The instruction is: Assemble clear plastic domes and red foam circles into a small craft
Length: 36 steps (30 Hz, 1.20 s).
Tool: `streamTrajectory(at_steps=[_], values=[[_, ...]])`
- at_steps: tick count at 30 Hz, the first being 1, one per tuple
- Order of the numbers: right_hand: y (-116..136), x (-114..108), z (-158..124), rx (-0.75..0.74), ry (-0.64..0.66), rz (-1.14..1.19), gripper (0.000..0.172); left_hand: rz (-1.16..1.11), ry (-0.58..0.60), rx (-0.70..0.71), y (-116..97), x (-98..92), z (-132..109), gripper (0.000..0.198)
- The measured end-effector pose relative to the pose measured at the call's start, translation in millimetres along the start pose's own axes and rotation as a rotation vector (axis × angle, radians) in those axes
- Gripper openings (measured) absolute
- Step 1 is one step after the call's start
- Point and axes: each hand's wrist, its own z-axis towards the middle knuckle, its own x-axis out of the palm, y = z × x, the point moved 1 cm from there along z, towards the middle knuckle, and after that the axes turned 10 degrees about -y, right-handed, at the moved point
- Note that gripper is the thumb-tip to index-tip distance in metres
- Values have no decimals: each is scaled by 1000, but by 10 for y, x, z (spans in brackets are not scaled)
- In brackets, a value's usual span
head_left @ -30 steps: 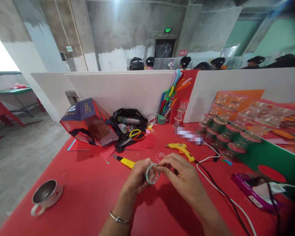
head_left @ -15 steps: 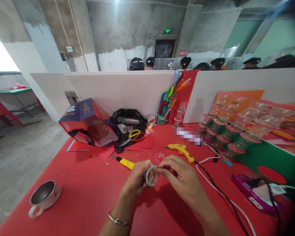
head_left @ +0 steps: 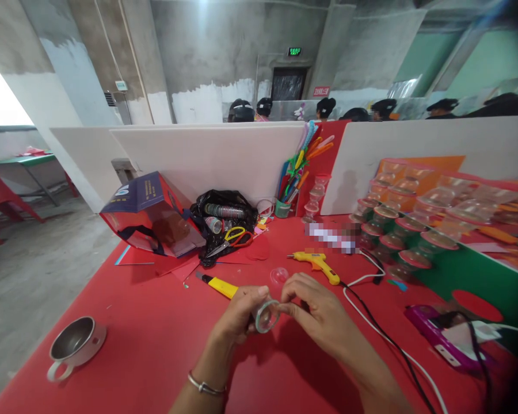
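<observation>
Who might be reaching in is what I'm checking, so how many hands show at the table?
2: the person's left hand, holding the clear cup, and right hand, at the cup's rim. Other hands may be hidden behind the white partition.

Free tabletop [head_left: 155,339] separates left grip [head_left: 243,313] from mug [head_left: 80,346]; cutter [head_left: 221,286] and glue gun [head_left: 322,266] obstruct ahead

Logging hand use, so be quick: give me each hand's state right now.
Left hand: closed, holding a small clear cup.
Right hand: up against the same cup; whether it pinches it cannot be told.
</observation>
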Motion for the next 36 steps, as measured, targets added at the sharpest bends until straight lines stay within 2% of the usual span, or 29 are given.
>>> streamTrajectory(at_steps=[5, 11, 14, 24, 31, 36], values=[[-71, 17, -43, 32, 55, 6, 20, 8, 21, -18, 53, 20, 41, 61], [-149, 60, -105, 40, -104, 11, 14, -5, -54, -33, 103, 61, 68, 62], [-152, 73, -98, 24, -124, 15, 10, -8, -49, -32, 128, 51, 82, 62], [-153, 80, -95, -48, -186, -7, 19, 26, -39, -3, 118, 37, 75, 62], [-158, 105, -92, -54, -166, -44, 21, 26, -2, -7, 104, 45, 78, 61], [-152, 128, -69, -106, -218, -70, 25, 19, -37, -4, 159, 37, 99, 63]])
